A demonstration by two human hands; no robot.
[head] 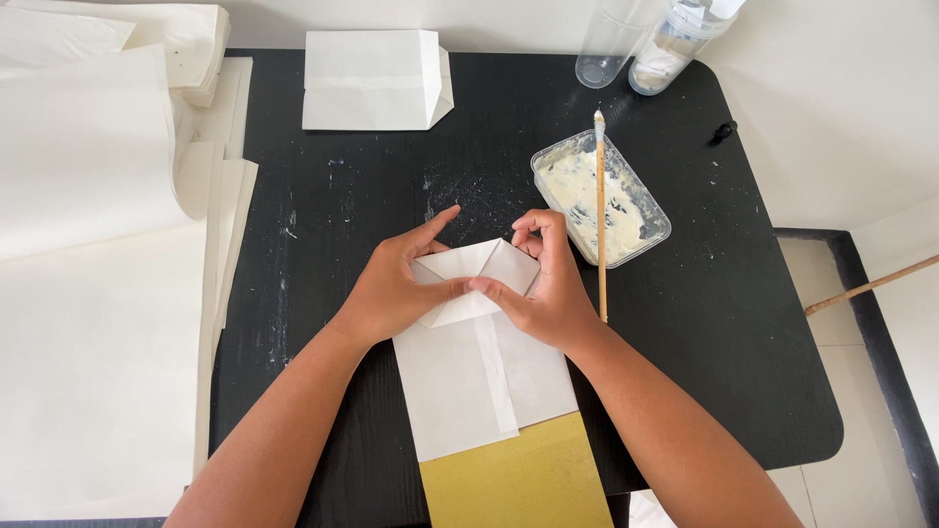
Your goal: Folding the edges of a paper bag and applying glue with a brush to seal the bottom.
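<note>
While 2 hands (391, 288) (543, 288) fold 1 paper bag (479, 372), 2 bottles (675, 39) stand nr.

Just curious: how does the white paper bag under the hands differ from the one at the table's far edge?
The near bag is unfinished, its top flaps being folded by both hands; the far bag lies finished and untouched. The near bag lies lengthwise, partly on a yellow sheet; the far bag lies on its own. Both are white paper.

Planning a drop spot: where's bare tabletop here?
Free: black table right of the clear plastic glue tray, and the strip between the folded white paper bag and the hands. Crowded: centre, where left hand and right hand press the white folded paper.
</note>
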